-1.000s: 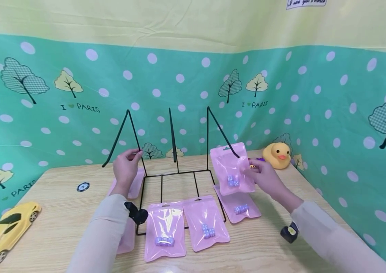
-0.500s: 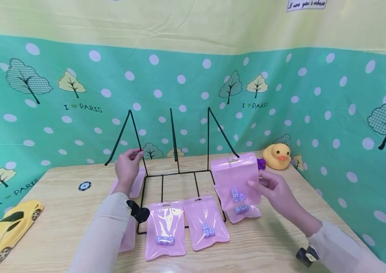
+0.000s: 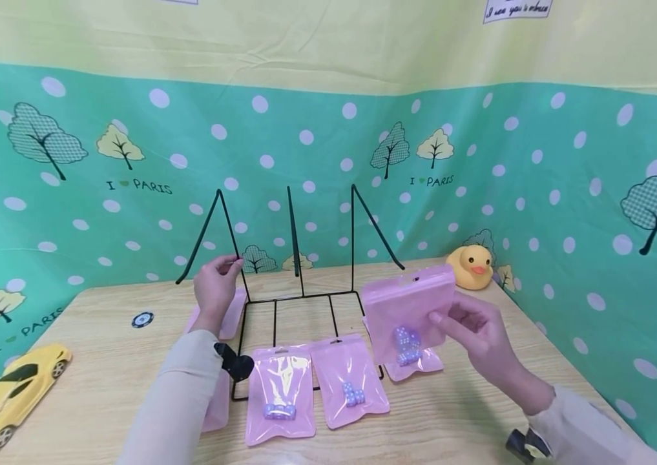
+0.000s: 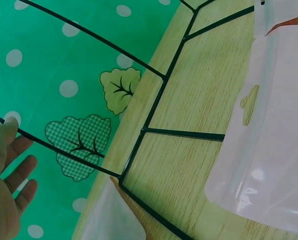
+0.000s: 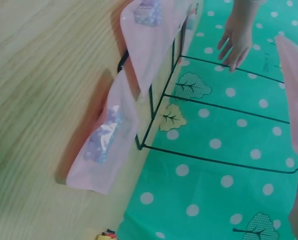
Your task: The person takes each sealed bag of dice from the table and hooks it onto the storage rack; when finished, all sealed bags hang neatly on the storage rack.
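A black wire rack (image 3: 319,296) with three upright arms stands on the table. My left hand (image 3: 216,290) pinches its left upright between thumb and finger; the left wrist view shows the other fingers of that hand (image 4: 4,185) spread loosely. My right hand (image 3: 479,339) pinches the side edge of a pink zip bag (image 3: 383,316) with dice in its lower part. This bag is tilted, its top just below the tip of the right arm. Under it lies another pink bag (image 3: 421,368), partly hidden. Two more dice bags (image 3: 280,387) lie across the rack's front.
Further pink bags (image 3: 232,316) lie at the rack's left, partly behind my left arm. A yellow toy car (image 3: 14,394) and a poker chip (image 3: 143,320) are at the left. A rubber duck (image 3: 471,268) sits at the back right, before the polka-dot curtain (image 3: 328,142).
My right hand has moved the bag down and slightly right, from overlapping the right arm's tip to below it, and tipped its top. The left hand has stayed on the upright.
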`<state>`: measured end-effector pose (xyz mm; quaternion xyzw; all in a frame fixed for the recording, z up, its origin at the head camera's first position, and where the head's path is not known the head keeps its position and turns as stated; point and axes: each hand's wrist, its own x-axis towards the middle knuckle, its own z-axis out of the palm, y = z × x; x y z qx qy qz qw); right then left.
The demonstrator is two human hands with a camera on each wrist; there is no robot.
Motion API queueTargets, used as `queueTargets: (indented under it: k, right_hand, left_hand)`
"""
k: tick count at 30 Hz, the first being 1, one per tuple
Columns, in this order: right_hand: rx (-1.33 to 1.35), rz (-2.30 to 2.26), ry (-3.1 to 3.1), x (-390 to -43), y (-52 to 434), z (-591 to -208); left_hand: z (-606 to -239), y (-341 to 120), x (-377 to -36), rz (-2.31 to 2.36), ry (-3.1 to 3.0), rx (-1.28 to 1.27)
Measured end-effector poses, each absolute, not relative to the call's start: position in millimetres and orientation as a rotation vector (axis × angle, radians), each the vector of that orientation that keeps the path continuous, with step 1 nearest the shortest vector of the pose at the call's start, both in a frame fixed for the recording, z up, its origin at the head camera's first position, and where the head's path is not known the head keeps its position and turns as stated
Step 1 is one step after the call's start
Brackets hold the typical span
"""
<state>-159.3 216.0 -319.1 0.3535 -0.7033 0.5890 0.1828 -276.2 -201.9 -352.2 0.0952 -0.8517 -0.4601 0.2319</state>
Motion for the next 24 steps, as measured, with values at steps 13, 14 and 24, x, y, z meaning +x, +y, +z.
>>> queueTargets:
  k: [13,14,24]
  right_hand:
    - [0.951,1.66,-1.991,-166,207,-314]
    - [0.93,1.654,-2.005,-167,206,-314]
    - [0.858,1.717,-2.036,-172,199,-312]
  left_hand:
    - [-351,-203,-277,-1.255,-2.334,0.253]
    - [-351,-203,-277,-1.254,-2.336,0.251]
    - [-351,-202,-274,-1.268,-2.351,0.243]
